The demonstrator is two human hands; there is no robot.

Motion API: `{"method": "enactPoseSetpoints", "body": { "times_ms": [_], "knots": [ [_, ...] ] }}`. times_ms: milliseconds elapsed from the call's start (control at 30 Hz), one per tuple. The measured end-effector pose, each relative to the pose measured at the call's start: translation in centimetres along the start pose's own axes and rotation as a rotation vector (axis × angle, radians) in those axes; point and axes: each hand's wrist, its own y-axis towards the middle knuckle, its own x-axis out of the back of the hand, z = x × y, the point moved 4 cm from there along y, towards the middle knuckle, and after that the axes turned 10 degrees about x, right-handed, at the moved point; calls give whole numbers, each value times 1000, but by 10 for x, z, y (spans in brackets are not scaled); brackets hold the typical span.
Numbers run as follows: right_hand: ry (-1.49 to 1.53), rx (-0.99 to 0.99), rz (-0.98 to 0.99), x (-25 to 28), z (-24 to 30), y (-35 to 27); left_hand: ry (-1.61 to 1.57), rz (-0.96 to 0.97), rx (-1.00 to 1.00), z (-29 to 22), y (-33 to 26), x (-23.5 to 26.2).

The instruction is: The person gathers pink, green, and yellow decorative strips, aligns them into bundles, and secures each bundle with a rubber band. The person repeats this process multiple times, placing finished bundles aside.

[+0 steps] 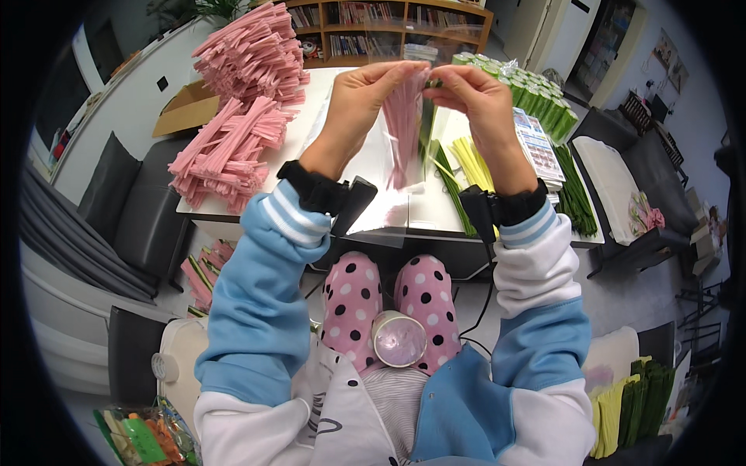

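Above the white table (320, 99), both hands meet at the top of a clear plastic bag (402, 159). A bundle of pink strips (402, 116) hangs upright inside it, with a green strip (427, 124) along its right side. My left hand (362, 105) pinches the bag's top edge between thumb and fingers. Close beside it, my right hand (475, 95) is closed in a pinch at the same end, with a small dark piece showing at its fingertips. Yellow strips (472, 161) and dark green strips (453, 186) lie on the table below my right hand.
Tall piles of pink strips (249, 58) stand at the left, beside an open cardboard box (185, 110). Green-and-white bundles (548, 109) and printed sheets (536, 147) sit at the right. A round tub (399, 339) rests on my lap. Dark sofas (148, 210) flank the table.
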Motion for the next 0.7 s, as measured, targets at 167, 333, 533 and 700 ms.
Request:
{"method": "enactPoseSetpoints", "body": {
  "times_ms": [167, 333, 533, 700],
  "knots": [
    [-138, 135, 106, 19, -3, -74, 408, 248, -126, 13, -61, -1],
    [-289, -49, 153, 37, -80, -191, 539, 309, 220, 119, -160, -5],
    [-194, -319, 3, 39, -135, -277, 466, 212, 468, 197, -224, 3],
    [57, -566, 38, 29, -155, -285, 254, 129, 528, 205, -232, 4]
  ]
}}
